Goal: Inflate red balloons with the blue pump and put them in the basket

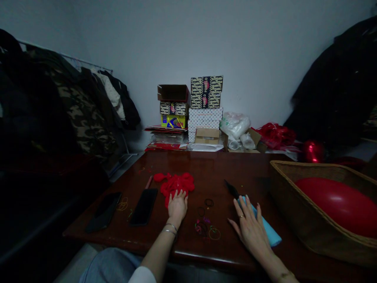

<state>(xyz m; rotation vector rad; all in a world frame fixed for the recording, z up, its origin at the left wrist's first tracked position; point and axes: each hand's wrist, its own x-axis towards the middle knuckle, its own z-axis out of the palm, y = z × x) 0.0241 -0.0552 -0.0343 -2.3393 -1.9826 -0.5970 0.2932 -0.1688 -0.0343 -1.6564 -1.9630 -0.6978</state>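
The left hand (pixel 177 205) lays its extended fingers on a soft red heap (pixel 185 181), left of centre on the table (pixel 238 167). The right hand (pixel 252 230) rests straight, parted fingers over a blue cylinder (pixel 270 232) to the right, not wrapped around it. The step in hand seems to be touching or steadying both; lifting either would call for curled fingers. Small loops (pixel 215 234) lie between the hands; a basket (pixel 309 226) stands far right.

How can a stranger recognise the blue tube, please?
Start at the table, then the basket at its right. Left of it, the blue tube lies slanting under the right hand. Unlike the red pile under the left hand, it is straight and has a black tip.
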